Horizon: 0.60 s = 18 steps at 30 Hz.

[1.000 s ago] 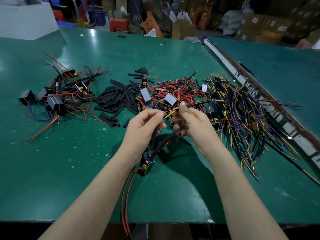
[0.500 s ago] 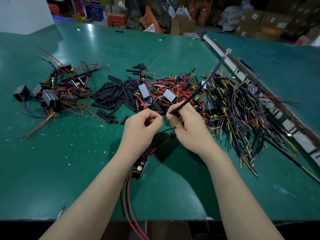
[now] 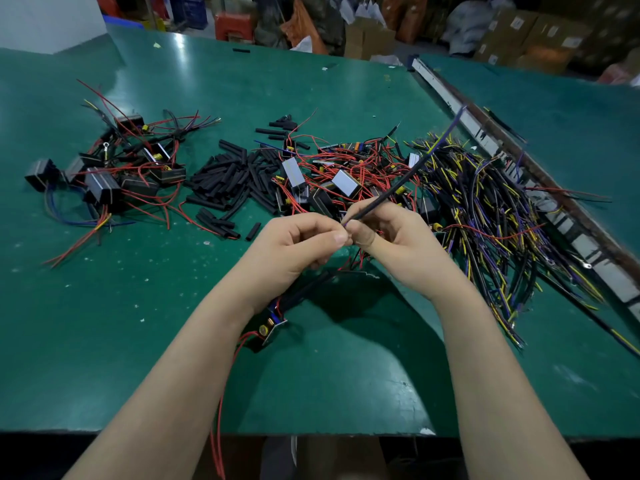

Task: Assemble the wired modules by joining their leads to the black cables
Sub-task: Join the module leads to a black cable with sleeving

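Above green table (image 3: pixel 104 323), right hand (image 3: pixel 398 240) pinching black cable (image 3: pixel 398 188), left hand (image 3: pixel 298 247) pinching module (image 3: pixel 268 332) leads.

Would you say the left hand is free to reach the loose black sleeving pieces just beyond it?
Probably not yet: the left hand is pinching a lead against the black cable held by the right hand. The sleeving pieces lie unobstructed nearby.

Your right hand (image 3: pixel 398 244) pinches a black cable (image 3: pixel 401 183) angled up to the right, its tip meeting your left hand (image 3: pixel 298 247), a wired module (image 3: pixel 268 332) dangling beneath over the green table (image 3: pixel 104 323).
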Tool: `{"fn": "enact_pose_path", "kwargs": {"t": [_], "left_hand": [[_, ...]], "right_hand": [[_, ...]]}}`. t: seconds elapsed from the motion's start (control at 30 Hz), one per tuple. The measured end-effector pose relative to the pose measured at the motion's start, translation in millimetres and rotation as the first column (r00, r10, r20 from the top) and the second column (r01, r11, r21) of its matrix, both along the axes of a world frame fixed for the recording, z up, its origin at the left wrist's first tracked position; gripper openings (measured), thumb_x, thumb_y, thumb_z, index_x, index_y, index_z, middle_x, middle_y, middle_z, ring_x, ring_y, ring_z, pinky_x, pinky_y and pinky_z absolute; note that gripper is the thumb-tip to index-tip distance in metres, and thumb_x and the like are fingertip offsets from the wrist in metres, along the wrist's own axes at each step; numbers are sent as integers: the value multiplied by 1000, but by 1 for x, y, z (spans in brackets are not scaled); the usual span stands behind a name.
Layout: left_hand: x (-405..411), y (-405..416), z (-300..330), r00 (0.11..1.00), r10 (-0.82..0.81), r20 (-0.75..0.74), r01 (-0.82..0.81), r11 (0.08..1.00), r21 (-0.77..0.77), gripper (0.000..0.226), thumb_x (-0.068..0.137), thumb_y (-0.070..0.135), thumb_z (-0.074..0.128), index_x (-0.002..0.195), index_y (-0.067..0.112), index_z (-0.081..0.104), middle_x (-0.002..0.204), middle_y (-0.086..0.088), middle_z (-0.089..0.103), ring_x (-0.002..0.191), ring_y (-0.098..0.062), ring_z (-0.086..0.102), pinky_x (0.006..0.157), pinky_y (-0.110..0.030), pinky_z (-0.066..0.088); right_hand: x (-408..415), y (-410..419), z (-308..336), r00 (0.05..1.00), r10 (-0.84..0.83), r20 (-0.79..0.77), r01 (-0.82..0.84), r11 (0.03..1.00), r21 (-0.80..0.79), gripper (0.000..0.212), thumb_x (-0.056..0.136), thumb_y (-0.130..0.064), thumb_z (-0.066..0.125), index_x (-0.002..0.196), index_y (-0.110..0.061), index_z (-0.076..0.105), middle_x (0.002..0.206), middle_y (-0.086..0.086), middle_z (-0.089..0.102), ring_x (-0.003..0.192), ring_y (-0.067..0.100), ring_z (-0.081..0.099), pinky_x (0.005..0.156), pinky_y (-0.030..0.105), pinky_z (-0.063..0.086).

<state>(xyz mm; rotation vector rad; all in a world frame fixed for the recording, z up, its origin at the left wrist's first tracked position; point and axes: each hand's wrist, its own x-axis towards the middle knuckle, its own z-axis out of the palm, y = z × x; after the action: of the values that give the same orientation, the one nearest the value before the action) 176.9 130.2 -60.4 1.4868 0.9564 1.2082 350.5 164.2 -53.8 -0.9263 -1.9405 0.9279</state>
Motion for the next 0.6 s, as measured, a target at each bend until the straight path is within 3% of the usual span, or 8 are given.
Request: {"fn": "enact_pose_path", "kwargs": {"t": [0.07, 0.2, 0.37, 0.47, 0.6], "left_hand": [[0, -1, 0, 997, 23, 70, -23, 1000, -7, 13, 89, 11, 59, 79, 15, 66, 54, 12, 49, 52, -1, 42, 52, -11, 36], [6, 1, -5, 985, 137, 106, -136, 991, -17, 18, 92, 6, 56, 76, 14, 59, 52, 12, 48, 51, -1, 40, 51, -12, 34], [9, 3, -12, 933, 343, -108, -323, 931, 168, 23, 92, 10, 58, 74, 22, 54, 57, 15, 48, 55, -2, 39, 56, -18, 34], [10, 1, -13, 886, 439, -149, -397, 885, 244, 21, 91, 10, 59, 73, 21, 54, 60, 19, 55, 56, 2, 45, 55, -10, 33], [11, 2, -13, 857, 480, -187, -425, 864, 271, 14, 89, 10, 60, 75, 12, 58, 59, 9, 53, 55, -1, 43, 54, -11, 33]], "right_hand": [[-1, -1, 1, 999, -3, -43, 0, 998, -68, 7, 90, -35, 60, 89, -31, 65, 84, 3, 63, 81, 14, 57, 78, 40, 49], [-8, -3, -1, 998, -49, -33, 44, 990, -130, 12, 88, -31, 60, 78, -32, 66, 71, -1, 60, 70, 14, 52, 67, 31, 44], [-14, -2, -6, 997, -60, -45, 48, 973, -227, 20, 95, -15, 59, 79, -25, 64, 65, -9, 54, 60, 0, 51, 61, 15, 46], [-19, -4, -7, 999, -11, -50, -1, 973, -232, 16, 95, -16, 58, 81, -23, 63, 60, -15, 54, 57, 0, 51, 59, 18, 47], [-15, -5, -5, 1000, -24, -9, 22, 985, -170, 13, 94, -20, 59, 82, -25, 62, 63, -17, 55, 57, 3, 53, 60, 21, 48]]}}
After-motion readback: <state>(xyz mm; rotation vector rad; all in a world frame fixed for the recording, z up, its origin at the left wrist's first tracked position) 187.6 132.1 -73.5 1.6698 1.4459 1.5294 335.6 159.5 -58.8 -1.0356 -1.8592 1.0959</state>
